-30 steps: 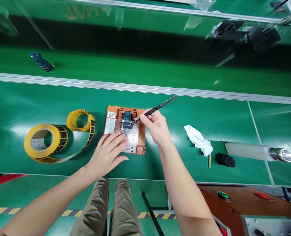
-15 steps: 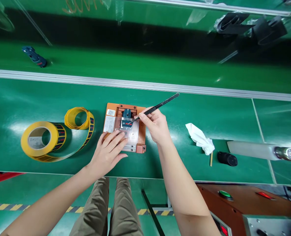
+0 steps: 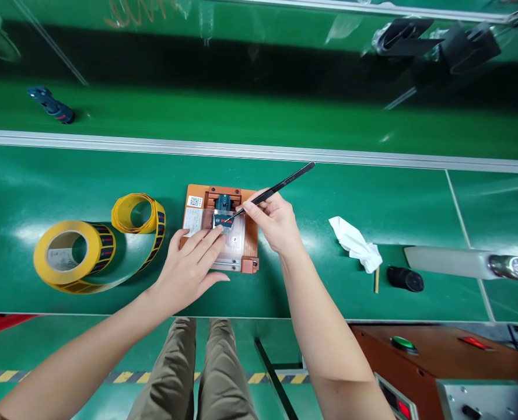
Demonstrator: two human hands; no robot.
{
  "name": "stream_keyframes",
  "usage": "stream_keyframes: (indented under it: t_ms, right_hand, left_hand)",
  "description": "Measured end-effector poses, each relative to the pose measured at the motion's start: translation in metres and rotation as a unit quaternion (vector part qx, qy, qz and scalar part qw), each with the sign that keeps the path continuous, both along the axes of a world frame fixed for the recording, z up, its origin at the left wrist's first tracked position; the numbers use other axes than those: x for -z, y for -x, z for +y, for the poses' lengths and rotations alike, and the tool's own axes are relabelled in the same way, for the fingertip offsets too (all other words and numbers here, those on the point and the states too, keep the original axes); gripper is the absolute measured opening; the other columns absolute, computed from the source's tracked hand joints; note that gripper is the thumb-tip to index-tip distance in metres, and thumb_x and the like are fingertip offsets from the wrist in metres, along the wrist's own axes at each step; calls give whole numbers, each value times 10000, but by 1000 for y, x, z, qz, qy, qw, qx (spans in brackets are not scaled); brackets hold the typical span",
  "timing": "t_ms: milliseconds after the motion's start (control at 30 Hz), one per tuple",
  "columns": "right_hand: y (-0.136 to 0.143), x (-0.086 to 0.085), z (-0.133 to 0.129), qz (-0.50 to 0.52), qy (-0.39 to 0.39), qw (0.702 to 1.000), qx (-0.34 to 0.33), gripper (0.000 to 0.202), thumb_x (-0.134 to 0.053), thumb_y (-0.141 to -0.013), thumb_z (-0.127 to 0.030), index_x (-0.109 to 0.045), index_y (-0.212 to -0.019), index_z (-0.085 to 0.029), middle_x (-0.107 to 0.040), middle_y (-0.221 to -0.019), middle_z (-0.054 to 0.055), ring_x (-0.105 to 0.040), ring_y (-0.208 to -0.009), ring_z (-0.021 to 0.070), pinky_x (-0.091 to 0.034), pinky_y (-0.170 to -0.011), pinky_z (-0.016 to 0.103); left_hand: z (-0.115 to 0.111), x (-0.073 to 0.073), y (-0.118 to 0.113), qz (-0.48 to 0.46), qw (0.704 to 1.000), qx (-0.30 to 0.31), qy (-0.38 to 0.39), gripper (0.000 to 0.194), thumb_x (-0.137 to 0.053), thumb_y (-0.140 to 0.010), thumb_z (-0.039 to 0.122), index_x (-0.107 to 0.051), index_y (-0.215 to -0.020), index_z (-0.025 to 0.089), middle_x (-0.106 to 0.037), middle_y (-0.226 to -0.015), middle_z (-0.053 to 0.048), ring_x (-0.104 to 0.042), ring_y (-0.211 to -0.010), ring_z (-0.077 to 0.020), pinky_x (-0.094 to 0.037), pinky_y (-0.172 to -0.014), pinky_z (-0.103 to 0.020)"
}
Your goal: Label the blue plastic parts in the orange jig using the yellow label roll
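Note:
An orange fixture (image 3: 252, 233) with a clear plate (image 3: 237, 248) stands on the green bench in front of me. In it sits a dark blue tool part (image 3: 224, 202), and a dark label (image 3: 222, 221) with red lettering lies at the plate's upper edge. My left hand (image 3: 193, 256) rests on the plate with fingers stretched out, its fingertips just below the label. Between the thumb and fingers of my right hand (image 3: 276, 221) are black tweezers (image 3: 280, 185), slanting down left with their tips at the label.
To the left stands a yellow label roll (image 3: 42, 256), its strip running to a smaller yellow coil (image 3: 121, 213). A white cloth (image 3: 355, 244), a black cylinder (image 3: 405, 279) and a metal-ended strip (image 3: 451, 261) lie right. A blue tool housing (image 3: 51, 105) lies behind the rail.
My left fingertips have slid up the plate towards the label. The tweezers stay at the label, almost unmoved. The whole view has shifted slightly.

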State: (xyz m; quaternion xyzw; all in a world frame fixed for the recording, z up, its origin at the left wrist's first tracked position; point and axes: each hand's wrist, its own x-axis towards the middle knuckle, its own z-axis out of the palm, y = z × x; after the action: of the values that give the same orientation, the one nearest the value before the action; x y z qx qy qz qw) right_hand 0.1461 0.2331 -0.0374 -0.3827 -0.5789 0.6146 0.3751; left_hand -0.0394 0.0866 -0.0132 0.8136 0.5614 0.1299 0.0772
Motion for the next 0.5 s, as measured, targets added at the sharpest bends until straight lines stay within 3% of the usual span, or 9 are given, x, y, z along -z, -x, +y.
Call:
stream_keyframes:
  t_ms: [233, 367, 433, 500]
  right_hand:
    - [4, -2, -1, -12, 7, 1000, 13, 313, -773, -842, -453, -628, -944, -195, -742, -897, 27, -718, -856, 171, -564, -799, 310]
    - [-5, -7, 1, 62, 32, 985, 161, 323, -774, -828, -463, -603, -947, -216, -711, -864, -4, -721, -863, 170, -596, -834, 339]
    - [-18, -7, -2, 57, 6, 968, 242, 292, -727, -864, -458, -574, -971, -233, -682, -871, -14, -715, -880, 168, -589, -848, 347]
    - [-34, -3, -8, -19, -36, 960, 277, 257, -674, -898, -429, -565, -1036, -242, -651, -901, -8, -695, -853, 165, -570, -835, 348]
  left_hand:
    - [16, -15, -1, 65, 997, 20, 31, 724, -739, -874, 481, -494, -1437, 98, -507, -1506, -155, -539, -1216, -338, -349, -1008, -512]
    - [23, -9, 5, 18, 999, 29, 18, 847, -719, -830, 622, -461, -1472, 133, -541, -1466, -165, -501, -1244, -368, -312, -1060, -564]
    - [33, 0, 10, -36, 999, -21, 4, 877, -718, -805, 666, -439, -1497, 205, -535, -1456, -157, -442, -1297, -402, -319, -1068, -597]
    - [43, 9, 14, -93, 992, -79, 13, 904, -763, -793, 615, -384, -1528, 248, -536, -1409, -160, -442, -1278, -399, -395, -1031, -586]
